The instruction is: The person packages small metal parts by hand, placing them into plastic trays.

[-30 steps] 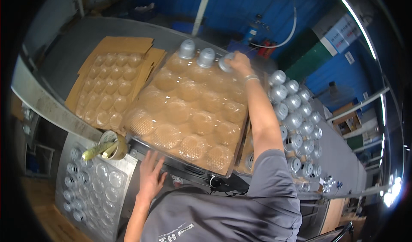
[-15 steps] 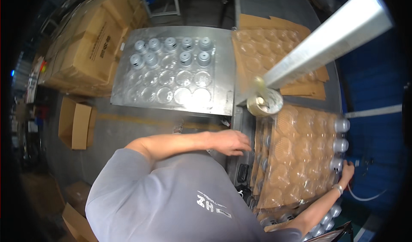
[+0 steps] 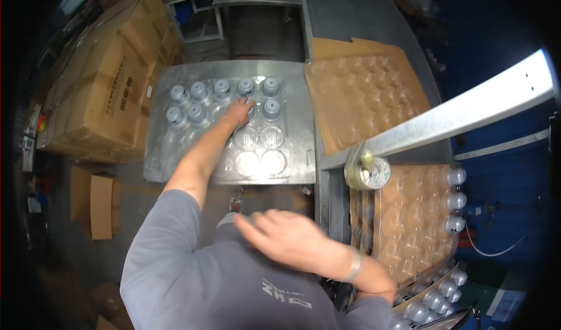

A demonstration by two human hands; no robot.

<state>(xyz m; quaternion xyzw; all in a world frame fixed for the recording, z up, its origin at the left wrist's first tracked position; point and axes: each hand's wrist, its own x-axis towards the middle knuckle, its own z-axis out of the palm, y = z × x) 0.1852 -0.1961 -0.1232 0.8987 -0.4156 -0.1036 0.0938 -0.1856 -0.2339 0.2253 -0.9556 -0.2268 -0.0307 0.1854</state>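
Note:
Across the metal table, my left hand (image 3: 238, 113) reaches over a clear plastic tray (image 3: 193, 137), fingers spread. Its fingertips are at a grey cup-shaped part (image 3: 251, 112) in the second row, touching or just over it. More grey cup-shaped parts, such as one at the row's right end (image 3: 272, 109), stand in the tray's two far rows. The near rows show bare round pockets. Close to my body, my right hand (image 3: 286, 239) is blurred by motion, a band on its wrist. Whether anything is in its fingers I cannot make out.
Large cardboard boxes (image 3: 105, 84) stand left of the metal table. A slanted metal bar (image 3: 456, 113) crosses the right side above a roll of tape (image 3: 374, 172). Clear trays on cardboard (image 3: 409, 225) are stacked at right, with grey parts (image 3: 435, 299) below.
My left hand has gone forward from beside the stacked trays to the grey parts on the table. My right hand has come back from the stack's right edge to in front of my body.

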